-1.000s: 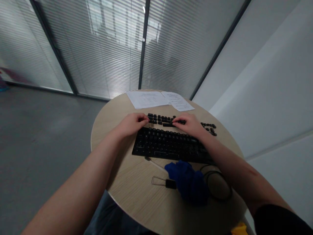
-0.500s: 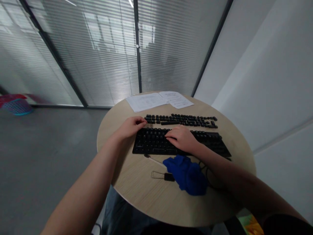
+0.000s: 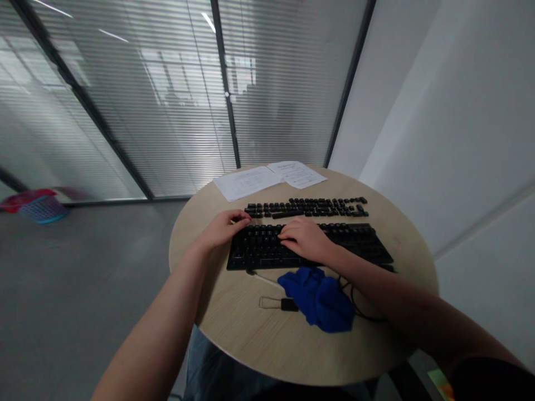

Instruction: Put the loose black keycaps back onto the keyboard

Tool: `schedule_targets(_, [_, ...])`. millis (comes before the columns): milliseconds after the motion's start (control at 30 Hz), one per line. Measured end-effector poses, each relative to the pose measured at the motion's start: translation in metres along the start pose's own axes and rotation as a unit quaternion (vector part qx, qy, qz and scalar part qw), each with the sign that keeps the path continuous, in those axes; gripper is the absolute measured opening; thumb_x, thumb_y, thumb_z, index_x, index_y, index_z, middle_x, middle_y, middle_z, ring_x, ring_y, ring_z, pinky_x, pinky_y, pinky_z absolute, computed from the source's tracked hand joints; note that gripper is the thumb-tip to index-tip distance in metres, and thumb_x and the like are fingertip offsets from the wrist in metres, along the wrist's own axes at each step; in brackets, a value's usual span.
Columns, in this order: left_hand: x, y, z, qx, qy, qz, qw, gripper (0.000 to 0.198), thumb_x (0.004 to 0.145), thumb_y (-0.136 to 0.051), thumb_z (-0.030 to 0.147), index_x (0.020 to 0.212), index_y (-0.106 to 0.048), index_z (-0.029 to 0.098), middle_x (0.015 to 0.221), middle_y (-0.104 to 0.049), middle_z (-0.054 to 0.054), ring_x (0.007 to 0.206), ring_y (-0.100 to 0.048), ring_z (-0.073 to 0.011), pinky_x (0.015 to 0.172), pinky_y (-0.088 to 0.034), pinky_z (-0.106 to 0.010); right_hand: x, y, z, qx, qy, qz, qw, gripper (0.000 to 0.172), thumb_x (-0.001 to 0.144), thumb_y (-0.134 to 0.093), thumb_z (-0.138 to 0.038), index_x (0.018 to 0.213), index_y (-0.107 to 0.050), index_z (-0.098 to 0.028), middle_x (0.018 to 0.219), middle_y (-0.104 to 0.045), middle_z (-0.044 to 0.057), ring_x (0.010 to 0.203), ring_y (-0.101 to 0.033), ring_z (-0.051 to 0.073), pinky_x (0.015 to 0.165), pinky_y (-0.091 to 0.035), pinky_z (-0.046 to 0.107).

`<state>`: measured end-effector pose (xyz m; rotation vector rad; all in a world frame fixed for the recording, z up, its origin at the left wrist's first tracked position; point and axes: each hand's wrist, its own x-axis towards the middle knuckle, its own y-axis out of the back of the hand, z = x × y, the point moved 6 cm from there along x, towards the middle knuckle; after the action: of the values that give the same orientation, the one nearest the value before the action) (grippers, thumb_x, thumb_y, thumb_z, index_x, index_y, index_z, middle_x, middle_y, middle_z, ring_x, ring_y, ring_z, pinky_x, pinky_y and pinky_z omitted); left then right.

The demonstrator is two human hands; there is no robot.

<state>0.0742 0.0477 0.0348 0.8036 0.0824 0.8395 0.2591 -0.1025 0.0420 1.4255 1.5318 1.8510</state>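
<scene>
A black keyboard (image 3: 259, 256) lies on the round wooden table (image 3: 234, 334), with keycaps on its upper rows and a flatter, darker lower part. My right hand (image 3: 307, 239) rests over its middle, thumb and fingertips drawn together at the keys; whatever is between them is hidden. Beyond the keyboard, loose black keycaps (image 3: 321, 207) lie in rows, a long spacebar (image 3: 287, 214) among them. At the left end of these rows is my left hand (image 3: 225, 227), its thumb and fingers curled together near the keyboard's upper left corner. I cannot make out what it holds.
Nearer me lie a crumpled blue cloth (image 3: 320, 301), a wire keycap puller (image 3: 278, 303), a thin brush (image 3: 263, 277) and a black cable (image 3: 359, 309). Printed papers (image 3: 251, 182) are at the table's far edge. A basket (image 3: 44, 208) stands on the floor at left.
The camera view has shifted a little, so the table sits slightly lower in the picture. My right fingertips have moved slightly left along the keys. My left hand stays by the loose keycaps.
</scene>
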Motion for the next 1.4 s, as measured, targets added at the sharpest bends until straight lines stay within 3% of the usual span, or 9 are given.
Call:
schedule_targets(567, [-0.001,0.001,0.002,0.008,0.016,0.001,1.000,0.033,0.088,-0.059,0.045,0.101,-0.073,0.018,0.101,-0.076,-0.008,0.086,-0.066,-0.0225,0.080,-0.050,-0.039,-0.006,-0.001,0.000,0.015,0.041,0.055,0.998,0.014,0.095,-0.066,-0.023,0.094,-0.080,-0.021,0.098,-0.079,0.005,0.091,-0.067,0.023,0.086,-0.050,0.041])
schedule_targets(767, [-0.002,-0.001,0.003,0.004,0.015,-0.002,1.000,0.033,0.089,-0.059,0.044,0.101,-0.074,0.018,0.101,-0.076,-0.008,0.086,-0.066,-0.0228,0.081,-0.050,-0.040,-0.002,0.007,0.002,0.027,0.021,0.041,0.999,0.017,0.094,-0.066,-0.026,0.085,-0.080,-0.022,0.116,-0.075,0.008,0.111,-0.062,0.027,0.095,-0.048,0.045])
schedule_targets(967, [-0.002,-0.001,0.004,0.009,0.007,0.002,1.000,0.033,0.088,-0.059,0.045,0.100,-0.074,0.018,0.099,-0.077,-0.008,0.086,-0.067,-0.0237,0.082,-0.051,-0.040,-0.005,-0.001,0.006,0.022,0.004,0.018,1.000,0.016,0.093,-0.068,-0.029,0.083,-0.080,-0.025,0.119,-0.075,0.005,0.122,-0.060,0.030,0.100,-0.046,0.052])
schedule_targets(1067, [-0.003,-0.001,0.014,0.068,-0.018,0.017,0.997,0.026,0.089,-0.058,0.037,0.098,-0.074,0.019,0.099,-0.076,-0.008,0.086,-0.068,-0.0235,0.080,-0.052,-0.039,-0.010,0.013,0.008,0.029,0.017,0.089,0.995,0.018,0.096,-0.063,-0.027,0.102,-0.079,-0.027,0.127,-0.072,0.007,0.124,-0.060,0.028,0.103,-0.046,0.051])
schedule_targets(1167, [-0.009,-0.010,0.043,0.165,-0.112,0.025,0.980,0.022,0.090,-0.058,0.026,0.103,-0.074,0.021,0.104,-0.074,-0.009,0.097,-0.066,-0.0244,0.091,-0.052,-0.043,-0.020,0.043,0.025,0.031,-0.029,0.241,0.970,0.031,0.100,-0.054,-0.026,0.127,-0.070,-0.026,0.132,-0.068,0.010,0.123,-0.061,0.025,0.107,-0.047,0.048])
schedule_targets(1233, [-0.015,-0.021,0.064,0.201,-0.183,0.013,0.962,0.025,0.091,-0.058,0.023,0.110,-0.074,0.022,0.112,-0.071,-0.010,0.106,-0.064,-0.0261,0.099,-0.049,-0.047,-0.029,0.059,0.042,0.027,-0.073,0.321,0.944,0.034,0.100,-0.052,-0.027,0.131,-0.067,-0.025,0.129,-0.068,0.011,0.122,-0.061,0.026,0.107,-0.047,0.048])
schedule_targets(1300, [-0.020,-0.033,0.080,0.209,-0.228,-0.012,0.951,0.028,0.093,-0.056,0.021,0.114,-0.075,0.024,0.120,-0.068,-0.010,0.112,-0.062,-0.0263,0.101,-0.049,-0.048,-0.035,0.065,0.055,0.023,-0.099,0.350,0.931,0.034,0.100,-0.051,-0.029,0.130,-0.067,-0.024,0.126,-0.069,0.012,0.121,-0.061,0.028,0.107,-0.048,0.049])
schedule_targets(1400, [-0.023,-0.044,0.088,0.216,-0.254,-0.042,0.942,0.031,0.093,-0.055,0.016,0.113,-0.077,0.026,0.128,-0.065,-0.010,0.117,-0.060,-0.0267,0.104,-0.048,-0.048,-0.037,0.061,0.070,0.023,-0.127,0.334,0.934,0.032,0.099,-0.052,-0.028,0.125,-0.070,-0.023,0.123,-0.069,0.012,0.120,-0.061,0.029,0.107,-0.047,0.052])
